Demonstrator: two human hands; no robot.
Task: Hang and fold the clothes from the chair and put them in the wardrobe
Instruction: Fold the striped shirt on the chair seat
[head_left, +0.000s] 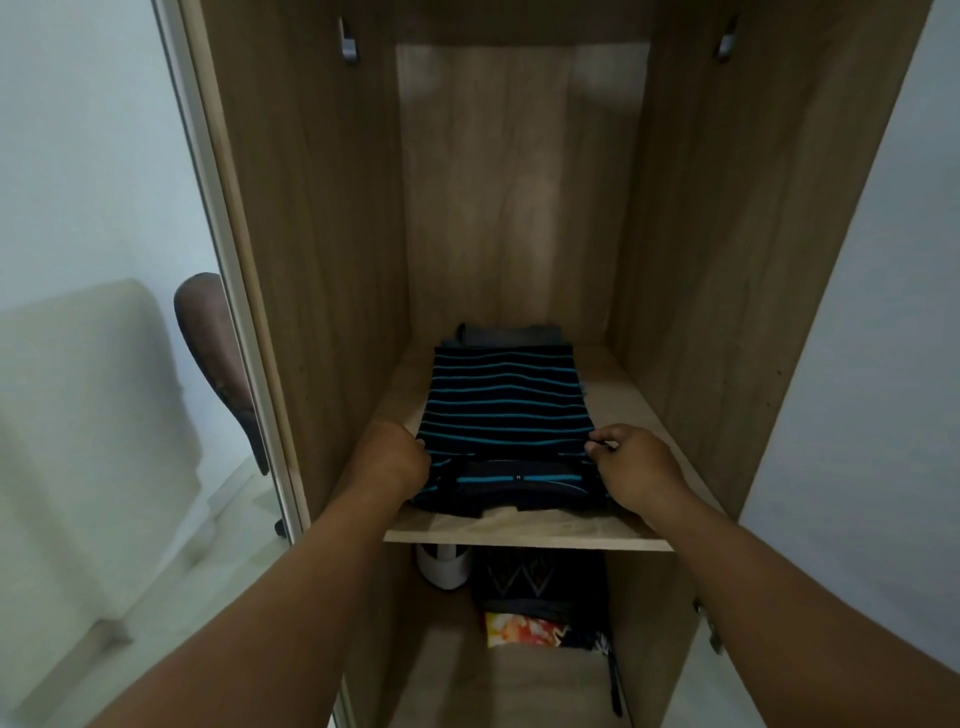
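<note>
2 hands: left hand (392, 460), right hand (636, 462); fingers pinching 1 striped shirt (506, 410); 1 shelf (524, 530)

White walls (78, 130), pale floor (228, 499)

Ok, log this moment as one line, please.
stage: placing | item: folded striped shirt on wardrobe shelf | left hand: pinching shirt edge | right hand: pinching shirt edge | behind: grey garment
</note>
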